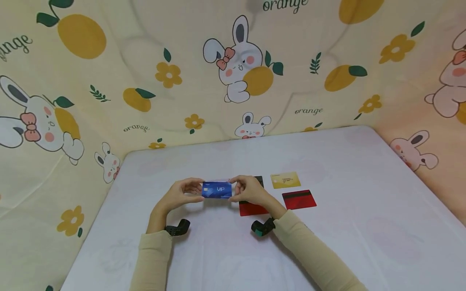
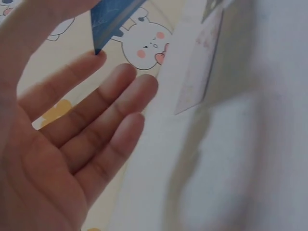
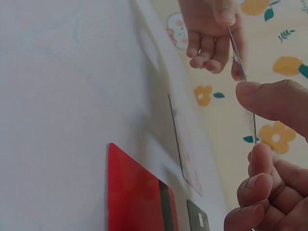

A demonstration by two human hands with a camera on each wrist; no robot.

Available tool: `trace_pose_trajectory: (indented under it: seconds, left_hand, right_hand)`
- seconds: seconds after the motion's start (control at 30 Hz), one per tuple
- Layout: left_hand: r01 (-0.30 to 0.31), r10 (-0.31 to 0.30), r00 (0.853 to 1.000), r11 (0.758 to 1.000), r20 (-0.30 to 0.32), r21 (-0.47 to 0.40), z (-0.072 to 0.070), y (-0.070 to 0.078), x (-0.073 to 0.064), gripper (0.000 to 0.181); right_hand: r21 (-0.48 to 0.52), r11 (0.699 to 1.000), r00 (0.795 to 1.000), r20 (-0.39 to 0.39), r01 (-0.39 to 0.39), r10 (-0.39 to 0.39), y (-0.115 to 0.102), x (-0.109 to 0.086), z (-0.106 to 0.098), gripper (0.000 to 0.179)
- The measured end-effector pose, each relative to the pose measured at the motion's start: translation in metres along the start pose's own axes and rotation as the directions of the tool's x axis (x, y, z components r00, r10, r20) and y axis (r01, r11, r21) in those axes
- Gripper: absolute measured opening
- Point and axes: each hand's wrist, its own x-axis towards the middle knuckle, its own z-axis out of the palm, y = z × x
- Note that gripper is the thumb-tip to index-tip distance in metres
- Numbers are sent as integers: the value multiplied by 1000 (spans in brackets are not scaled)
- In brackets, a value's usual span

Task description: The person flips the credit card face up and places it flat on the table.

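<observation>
Both hands hold up a blue card (image 1: 217,190) printed "VIP", with its face toward the head camera. My left hand (image 1: 181,193) pinches its left end between thumb and index finger; the other fingers spread loosely behind, as the left wrist view shows. At the right end, the thumb and index finger of my right hand (image 1: 251,190) grip the card's top and bottom edges. In the right wrist view the card appears edge-on, above the table. A pale pinkish card (image 3: 182,156) lies on the table behind it, mostly hidden by the blue card in the head view.
A red card (image 1: 251,209) and a dark card (image 1: 260,180) lie partly hidden behind the right hand. Farther right are a gold card (image 1: 285,180) and another red card (image 1: 299,199) with a dark stripe. A white cloth covers the table (image 1: 346,226); a patterned curtain (image 1: 204,81) hangs behind.
</observation>
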Motion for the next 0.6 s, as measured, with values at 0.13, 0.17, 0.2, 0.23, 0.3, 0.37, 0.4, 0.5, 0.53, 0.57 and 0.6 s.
trace_pose_trajectory:
  seconds: [0.13, 0.17, 0.2, 0.23, 0.3, 0.37, 0.4, 0.5, 0.53, 0.57, 0.6]
  left_hand:
    - [-18, 18, 1000, 1000, -2, 6, 0, -4, 1, 55]
    - [-22, 22, 1000, 1000, -2, 8, 0, -5, 1, 55]
    - [-24, 24, 1000, 1000, -2, 12, 1, -6, 2, 55]
    - [-25, 25, 1000, 1000, -3, 16, 1, -7, 2, 55]
    - [-25, 25, 1000, 999, -2, 27, 2, -8, 3, 55]
    - [-21, 21, 1000, 999, -3, 45, 4, -8, 3, 55]
    - [-19, 19, 1000, 998, -4, 54, 4, -7, 3, 55]
    - [-10, 10, 1000, 997, 3, 80, 6, -6, 2, 55]
    - [-6, 6, 1000, 997, 7, 83, 6, -7, 2, 55]
    - [-5, 4, 1000, 996, 14, 87, 6, -7, 1, 55]
    - [-5, 3, 1000, 996, 22, 89, 7, -7, 1, 55]
  right_hand:
    - [4, 1000, 1000, 15, -6, 6, -3, 0, -2, 54]
    - [4, 1000, 1000, 18, -4, 4, -3, 0, -3, 54]
    - [4, 1000, 1000, 20, -6, 6, -3, 0, -4, 54]
    - [6, 1000, 1000, 22, -7, 7, -3, 0, -4, 54]
    - [11, 1000, 1000, 22, -3, 3, -3, -1, -5, 53]
    - [17, 1000, 1000, 21, -16, 16, -2, -2, -5, 54]
    - [21, 999, 999, 21, -28, 28, -2, -3, -5, 54]
    - [20, 998, 998, 26, -59, 58, 0, -6, -3, 54]
    - [15, 998, 997, 29, -68, 68, 1, -7, -2, 55]
    - [8, 997, 997, 32, -70, 70, 2, -8, -1, 54]
    - [1, 997, 997, 35, -72, 72, 3, -9, 0, 54]
